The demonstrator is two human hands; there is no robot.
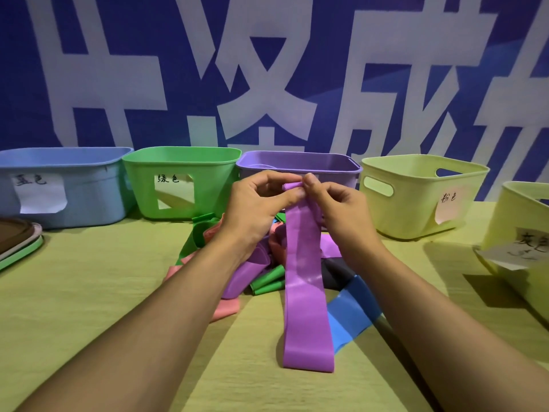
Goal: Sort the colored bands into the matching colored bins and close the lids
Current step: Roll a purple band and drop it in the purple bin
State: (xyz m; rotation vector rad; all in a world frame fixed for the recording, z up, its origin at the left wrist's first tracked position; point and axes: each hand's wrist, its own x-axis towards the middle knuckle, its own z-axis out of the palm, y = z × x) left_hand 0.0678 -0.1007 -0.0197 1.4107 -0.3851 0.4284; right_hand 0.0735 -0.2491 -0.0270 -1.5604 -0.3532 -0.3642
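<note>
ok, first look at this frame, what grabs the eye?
The long purple band in the centre, pinched at its rolled top end by the left hand and right hand, its lower end lying on the table. Behind it sits a heap of mixed bands, and along the back a row of open bins, the purple bin straight ahead.

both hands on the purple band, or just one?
Touching, both. Head view: the left hand and right hand each pinch the rolled top end of the purple band, which hangs down to the table.
</note>
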